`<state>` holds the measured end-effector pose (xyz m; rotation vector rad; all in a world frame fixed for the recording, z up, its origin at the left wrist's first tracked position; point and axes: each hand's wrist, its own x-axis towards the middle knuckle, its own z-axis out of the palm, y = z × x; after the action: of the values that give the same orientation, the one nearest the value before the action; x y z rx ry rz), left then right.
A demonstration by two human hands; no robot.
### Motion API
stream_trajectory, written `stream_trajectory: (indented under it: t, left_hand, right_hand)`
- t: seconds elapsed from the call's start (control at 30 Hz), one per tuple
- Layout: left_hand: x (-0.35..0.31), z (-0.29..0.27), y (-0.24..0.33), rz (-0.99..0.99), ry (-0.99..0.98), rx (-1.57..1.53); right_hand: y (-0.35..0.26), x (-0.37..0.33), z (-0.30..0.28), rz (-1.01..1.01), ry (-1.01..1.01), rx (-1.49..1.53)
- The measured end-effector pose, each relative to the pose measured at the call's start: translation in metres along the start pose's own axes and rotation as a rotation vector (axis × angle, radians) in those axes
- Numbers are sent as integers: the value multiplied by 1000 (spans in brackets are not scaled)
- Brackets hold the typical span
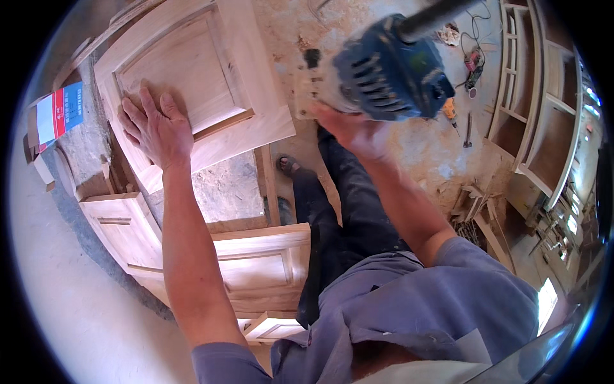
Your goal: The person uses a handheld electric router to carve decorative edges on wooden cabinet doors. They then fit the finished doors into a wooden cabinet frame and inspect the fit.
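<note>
My left hand lies flat with spread fingers on a pale wooden panel door, which rests on a bench at the left. My right hand is wrapped around the lower part of a blue trim router, raised beside the door's right edge. The router is tilted and blurred by motion, with its base plate turned toward the door. A dark cord or hose runs from its back end to the top edge. My right fingertips are partly hidden behind the tool.
More panel doors lean below the bench at the left. A red, white and blue box sits by the wall. Sawdust covers the floor, where an angle grinder, an orange tool and a hammer lie. Wooden frames stand at the right.
</note>
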<state>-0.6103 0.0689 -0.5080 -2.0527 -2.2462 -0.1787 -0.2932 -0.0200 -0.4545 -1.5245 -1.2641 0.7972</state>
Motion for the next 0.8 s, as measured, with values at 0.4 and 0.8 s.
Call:
stream_trajectory:
  t: [0.4, 0.8]
  left_hand:
    - [-5, 7, -25, 10, 54, 143]
    - [-7, 8, -22, -10, 12, 143]
  right_hand:
    - [15, -20, 71, -349, -147, -356]
    - [-4, -93, 62, -41, -35, 637]
